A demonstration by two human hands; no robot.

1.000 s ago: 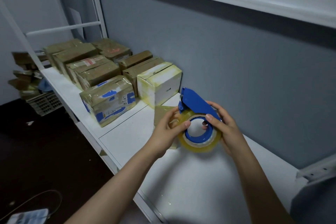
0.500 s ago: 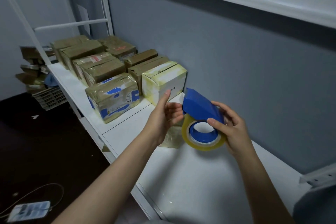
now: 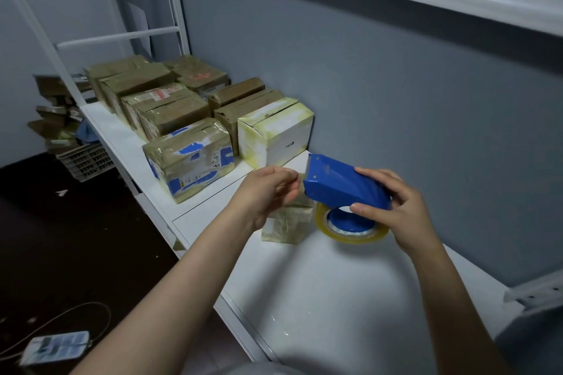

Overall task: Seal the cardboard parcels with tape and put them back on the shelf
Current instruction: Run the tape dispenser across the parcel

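Labels [image 3: 195, 176] illegible; right hand [image 3: 405, 216] grips tape dispenser [image 3: 338, 183].

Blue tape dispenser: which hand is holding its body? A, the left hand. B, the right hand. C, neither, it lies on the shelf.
B: the right hand grips the blue tape dispenser above the shelf, while the left hand only pinches the tape end at its toothed blade.

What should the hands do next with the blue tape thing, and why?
Probably the left hand should draw out more tape: it pinches the tape end at the dispenser held by the right hand, and the small parcel sits just beneath.
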